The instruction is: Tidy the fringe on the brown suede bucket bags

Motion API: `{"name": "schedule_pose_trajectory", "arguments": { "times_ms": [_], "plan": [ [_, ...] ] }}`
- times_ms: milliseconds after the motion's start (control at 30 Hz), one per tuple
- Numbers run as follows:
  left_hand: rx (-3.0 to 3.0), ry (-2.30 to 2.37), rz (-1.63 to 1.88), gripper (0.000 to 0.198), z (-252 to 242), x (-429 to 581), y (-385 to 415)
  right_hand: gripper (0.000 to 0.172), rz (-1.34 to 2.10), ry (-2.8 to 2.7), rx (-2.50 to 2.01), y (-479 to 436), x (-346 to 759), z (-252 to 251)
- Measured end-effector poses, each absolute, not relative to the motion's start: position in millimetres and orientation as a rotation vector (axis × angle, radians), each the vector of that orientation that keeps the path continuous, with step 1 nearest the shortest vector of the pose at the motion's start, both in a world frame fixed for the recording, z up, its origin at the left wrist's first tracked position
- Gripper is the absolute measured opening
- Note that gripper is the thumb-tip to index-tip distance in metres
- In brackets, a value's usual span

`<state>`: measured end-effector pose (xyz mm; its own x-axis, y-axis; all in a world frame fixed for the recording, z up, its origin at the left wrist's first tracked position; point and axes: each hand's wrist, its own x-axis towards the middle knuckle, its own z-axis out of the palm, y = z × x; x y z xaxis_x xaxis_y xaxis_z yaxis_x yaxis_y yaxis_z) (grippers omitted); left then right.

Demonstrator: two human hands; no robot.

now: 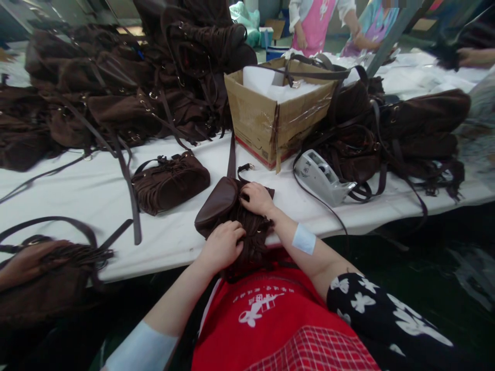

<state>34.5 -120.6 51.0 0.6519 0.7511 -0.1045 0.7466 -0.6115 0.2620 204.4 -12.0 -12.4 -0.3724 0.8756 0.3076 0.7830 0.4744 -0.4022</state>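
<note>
A dark brown fringed suede bag [220, 206] lies at the near edge of the white table [96, 190], its fringe hanging over the edge. My left hand [222, 246] is closed on the fringe at the bag's lower part. My right hand [258, 199] presses on the bag's top with its fingers curled into the material. The bag's strap [231, 154] runs away from me towards a cardboard box.
A cardboard box [270, 116] with white paper stands behind the bag, and a grey tape dispenser [323, 178] lies to its right. Piles of brown bags [116, 87] fill the back left and right [398, 129]. One finished bag [170, 181] lies left. Other people work at the far side [317, 23].
</note>
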Motion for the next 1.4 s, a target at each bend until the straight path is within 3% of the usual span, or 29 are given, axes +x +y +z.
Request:
{"name": "schedule_pose_trajectory", "arguments": {
  "times_ms": [233, 600, 867, 1033, 1400],
  "plan": [
    [2.536, 1.276, -0.001, 0.010, 47.9, 26.8, -118.6, 0.018, 0.251, -2.251, -1.360, -11.0, 204.8, -13.4],
    [2.408, 1.212, 0.209, 0.017, 49.3, 26.6, -130.7, 0.018, 0.219, -2.256, -1.357, -10.9, 204.7, -14.1],
    [2.354, 1.020, -0.190, 0.011, 98.1, 37.1, -160.7, 0.018, 0.262, -2.252, -1.348, -10.6, 204.7, -13.6],
    [2.322, 1.012, -0.267, 0.023, 123.4, 47.0, -167.1, 0.016, 0.267, -2.232, -1.355, -11.4, 205.0, -11.9],
    [2.211, 1.114, -0.297, 0.034, 94.8, 34.8, -183.5, 0.016, 0.273, -2.213, -1.343, -12.2, 205.1, -13.0]
  ]
}}
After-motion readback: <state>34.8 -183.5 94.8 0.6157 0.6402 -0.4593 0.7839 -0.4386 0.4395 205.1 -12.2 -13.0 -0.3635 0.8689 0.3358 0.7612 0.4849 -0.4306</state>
